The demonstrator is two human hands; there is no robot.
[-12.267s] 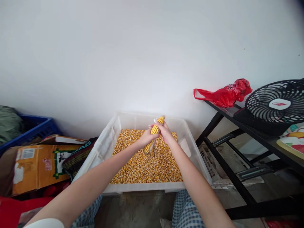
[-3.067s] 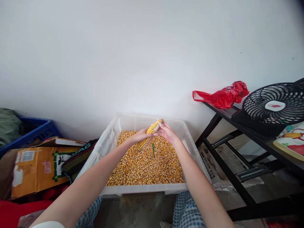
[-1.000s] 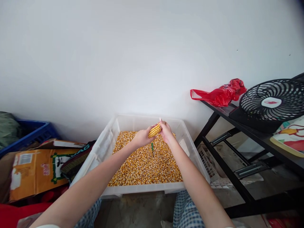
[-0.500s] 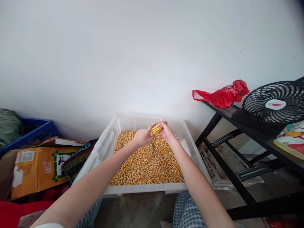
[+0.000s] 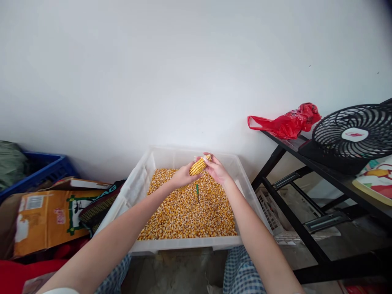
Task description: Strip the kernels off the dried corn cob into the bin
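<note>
Gripping the cob [image 5: 197,167] above the kernels [image 5: 192,218] in the plastic bin [image 5: 183,245], the left hand [image 5: 183,176] curls round it from eight o'clock, while the right hand [image 5: 217,170] closes narrow fingers on its upper end from three. The cob tilts, tip toward one o'clock; its lower end cannot be made out past the left hand. How hard either hand squeezes cannot be told.

If one hand slackened too early, the cob could twist free and drop; a kernel springing loose could jump the rim. A slim green-handled implement [image 5: 197,190] sits among the kernels at six o'clock, and a hand coming down carelessly might be pricked. Whether it lies flat or stands stuck is unclear.

A pale wall [image 5: 183,73] rises at twelve. The black table [image 5: 346,185] bears a crumpled red bag [image 5: 289,125] at two and a fan [image 5: 354,134] at three. An orange cardboard box [image 5: 52,237] lies at eight, a blue crate [image 5: 59,163] at nine, and grey floor [image 5: 174,271] shows at six.
</note>
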